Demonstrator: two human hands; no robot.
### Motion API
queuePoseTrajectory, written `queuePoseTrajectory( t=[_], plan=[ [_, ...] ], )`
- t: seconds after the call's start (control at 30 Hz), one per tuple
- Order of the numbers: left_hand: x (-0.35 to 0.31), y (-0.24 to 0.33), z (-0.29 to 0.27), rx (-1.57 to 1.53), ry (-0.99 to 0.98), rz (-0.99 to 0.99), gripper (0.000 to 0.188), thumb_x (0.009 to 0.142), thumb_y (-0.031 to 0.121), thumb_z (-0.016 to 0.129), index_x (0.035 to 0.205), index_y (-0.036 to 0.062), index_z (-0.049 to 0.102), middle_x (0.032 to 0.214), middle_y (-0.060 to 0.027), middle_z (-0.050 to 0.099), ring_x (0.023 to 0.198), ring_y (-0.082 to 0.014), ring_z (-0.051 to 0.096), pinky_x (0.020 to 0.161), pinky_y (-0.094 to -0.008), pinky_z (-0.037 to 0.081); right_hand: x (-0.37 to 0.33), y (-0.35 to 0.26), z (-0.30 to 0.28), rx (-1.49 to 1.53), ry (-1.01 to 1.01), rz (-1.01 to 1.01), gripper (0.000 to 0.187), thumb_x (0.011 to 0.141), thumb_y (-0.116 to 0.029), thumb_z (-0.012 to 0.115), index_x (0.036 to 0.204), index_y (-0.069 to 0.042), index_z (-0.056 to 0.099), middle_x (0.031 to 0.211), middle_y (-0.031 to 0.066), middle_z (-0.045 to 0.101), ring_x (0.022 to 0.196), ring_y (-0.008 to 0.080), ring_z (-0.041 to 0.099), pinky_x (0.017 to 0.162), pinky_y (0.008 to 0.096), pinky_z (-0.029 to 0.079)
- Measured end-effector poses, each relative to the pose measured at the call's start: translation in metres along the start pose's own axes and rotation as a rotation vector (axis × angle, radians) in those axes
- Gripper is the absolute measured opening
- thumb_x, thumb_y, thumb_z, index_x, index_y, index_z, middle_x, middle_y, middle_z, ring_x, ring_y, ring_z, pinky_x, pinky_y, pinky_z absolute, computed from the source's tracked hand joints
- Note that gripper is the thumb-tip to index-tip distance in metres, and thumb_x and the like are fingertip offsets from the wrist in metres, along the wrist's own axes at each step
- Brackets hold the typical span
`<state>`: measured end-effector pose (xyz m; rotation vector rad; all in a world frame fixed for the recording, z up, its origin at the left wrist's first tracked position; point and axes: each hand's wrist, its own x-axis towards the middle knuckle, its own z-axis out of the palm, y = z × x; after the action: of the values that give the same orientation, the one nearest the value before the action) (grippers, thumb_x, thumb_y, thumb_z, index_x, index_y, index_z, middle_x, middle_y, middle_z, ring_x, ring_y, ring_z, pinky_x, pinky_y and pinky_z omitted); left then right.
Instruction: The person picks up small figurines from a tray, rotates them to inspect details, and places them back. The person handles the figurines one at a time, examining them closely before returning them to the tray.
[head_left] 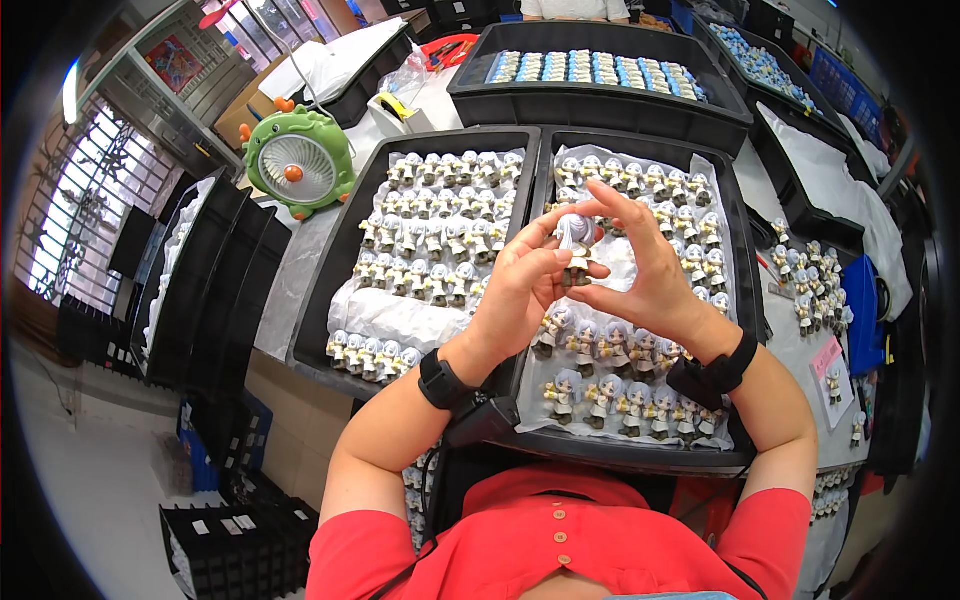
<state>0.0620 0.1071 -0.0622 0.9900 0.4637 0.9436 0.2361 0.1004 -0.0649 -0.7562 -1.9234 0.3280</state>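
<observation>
Above the right-hand tray, a small figurine (577, 245) with pale lilac hair, a white outfit and dark feet is held upright. My left hand (520, 275) closes on it from the left, thumb across its front. My right hand (650, 265) curves round its other side, fingertips by the head and thumb by the feet. Rows of similar figurines (615, 345) lie on white lining in the right black tray (742, 300) beneath my hands. The left black tray (345, 225) holds more such rows, with a bare strip of lining between two of them.
A green fan (297, 165) stands beyond the left tray. Behind the trays is a black bin (600, 113) of blue-and-white pieces. Loose figurines (815, 285), a pink card (826, 360) and a blue box (862, 315) are at the right. Stacked black trays (215, 285) stand at the left.
</observation>
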Motion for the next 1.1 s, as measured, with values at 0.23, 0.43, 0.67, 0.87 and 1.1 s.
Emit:
queuePoseTrajectory(
  t=[0.23, 0.43, 0.67, 0.87, 1.1],
  plan=[
    [0.0020, -0.0006, -0.0035, -0.117, -0.053, 0.010, 0.054, 0.084, 0.008, 0.043, 0.136, 0.0018, 0.031, 0.119, -0.0144, 0.054, 0.095, -0.0249, 0.063, 0.077, -0.0328, 0.055, -0.0005, 0.0036, -0.0018, -0.048, -0.013, -0.014, 0.095, 0.058, -0.013, 0.082, 0.139, -0.009, 0.032, 0.119, 0.0081, 0.053, 0.093, 0.0201, 0.053, 0.085, 0.0345, 0.043],
    [0.0024, 0.0003, -0.0037, -0.124, -0.061, 0.000, 0.053, 0.084, 0.009, 0.043, 0.136, 0.0016, 0.032, 0.119, -0.0148, 0.053, 0.095, -0.0251, 0.063, 0.077, -0.0326, 0.055, -0.0016, 0.0038, -0.0024, -0.030, -0.048, 0.028, 0.096, 0.060, -0.016, 0.083, 0.140, -0.009, 0.030, 0.122, 0.0092, 0.052, 0.094, 0.0193, 0.055, 0.085, 0.0347, 0.044],
    [0.0023, -0.0002, -0.0045, -0.097, -0.066, -0.002, 0.054, 0.084, 0.012, 0.044, 0.136, 0.0013, 0.033, 0.122, -0.0149, 0.051, 0.095, -0.0239, 0.062, 0.078, -0.0321, 0.053, -0.0022, 0.0043, -0.0023, -0.047, -0.048, 0.020, 0.096, 0.060, -0.017, 0.083, 0.140, -0.009, 0.031, 0.124, 0.0092, 0.051, 0.096, 0.0195, 0.056, 0.086, 0.0351, 0.044],
    [0.0019, 0.0022, -0.0014, -0.053, -0.071, -0.018, 0.060, 0.082, 0.016, 0.046, 0.137, -0.0006, 0.032, 0.123, -0.0166, 0.048, 0.095, -0.0225, 0.060, 0.084, -0.0322, 0.050, -0.0016, 0.0022, -0.0007, -0.015, -0.004, 0.023, 0.092, 0.060, -0.015, 0.081, 0.138, -0.009, 0.034, 0.115, 0.0087, 0.056, 0.097, 0.0241, 0.054, 0.088, 0.0353, 0.044],
    [0.0023, -0.0010, -0.0053, -0.084, -0.061, -0.025, 0.059, 0.082, 0.014, 0.046, 0.137, -0.0008, 0.032, 0.123, -0.0166, 0.048, 0.091, -0.0209, 0.059, 0.083, -0.0320, 0.050, -0.0012, 0.0013, -0.0007, -0.001, -0.019, 0.039, 0.091, 0.060, -0.015, 0.082, 0.138, -0.009, 0.034, 0.114, 0.0086, 0.055, 0.098, 0.0237, 0.054, 0.088, 0.0354, 0.045]
  ],
)
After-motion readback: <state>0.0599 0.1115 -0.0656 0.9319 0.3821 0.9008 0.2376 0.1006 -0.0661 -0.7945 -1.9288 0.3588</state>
